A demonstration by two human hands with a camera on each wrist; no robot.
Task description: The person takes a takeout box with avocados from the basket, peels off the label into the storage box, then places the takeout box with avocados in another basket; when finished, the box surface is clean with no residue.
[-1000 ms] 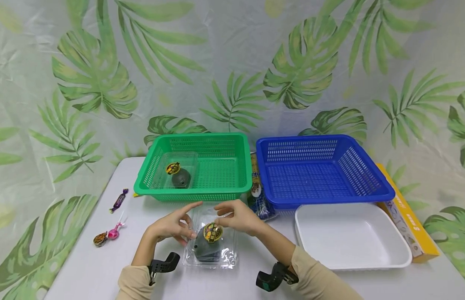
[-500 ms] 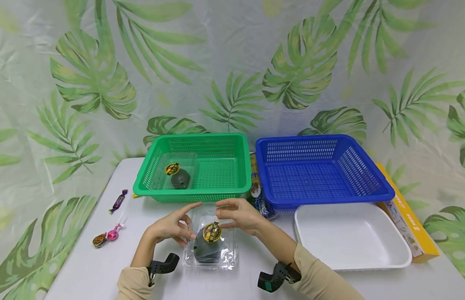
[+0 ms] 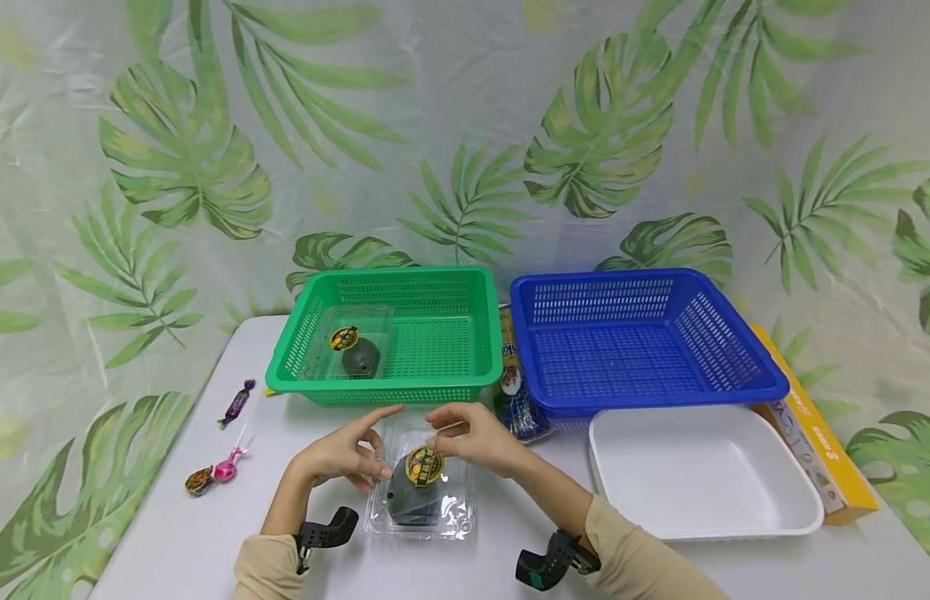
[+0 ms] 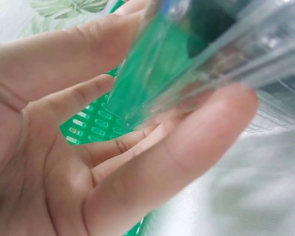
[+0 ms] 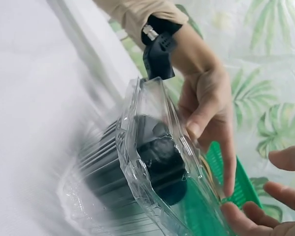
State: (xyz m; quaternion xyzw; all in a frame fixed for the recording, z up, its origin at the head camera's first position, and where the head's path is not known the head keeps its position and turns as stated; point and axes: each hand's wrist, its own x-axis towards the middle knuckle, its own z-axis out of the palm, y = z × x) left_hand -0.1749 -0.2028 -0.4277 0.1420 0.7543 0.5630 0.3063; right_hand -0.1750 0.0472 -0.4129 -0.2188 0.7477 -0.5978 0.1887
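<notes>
A clear plastic clamshell box (image 3: 457,508) stands on the white table in front of the green basket. Inside it lies a dark rounded thing (image 3: 408,500) whose kind I cannot tell. A round black-and-yellow sticker (image 3: 423,467) is on the lid. My left hand (image 3: 343,457) holds the box's left side, thumb on the plastic and index finger stretched away; some fingers are hidden behind the box. At the sticker's upper edge, my right hand (image 3: 476,435) touches the lid with a fingertip; its other fingers (image 5: 289,160) are loosely bent above the lid.
The green basket (image 3: 382,385) holds a similar clear box (image 3: 386,317) with a dark thing. Right of it stand a blue basket (image 3: 652,403) and a white tray (image 3: 705,475). A yellow box (image 3: 821,442), blue-and-gold packet (image 3: 519,408), wrapped candy (image 3: 237,404) and pink lollipop (image 3: 227,468) lie around.
My right hand lifts slightly off the sticker half a second ago, then comes back down and left onto it. The left hand and the box stay in place.
</notes>
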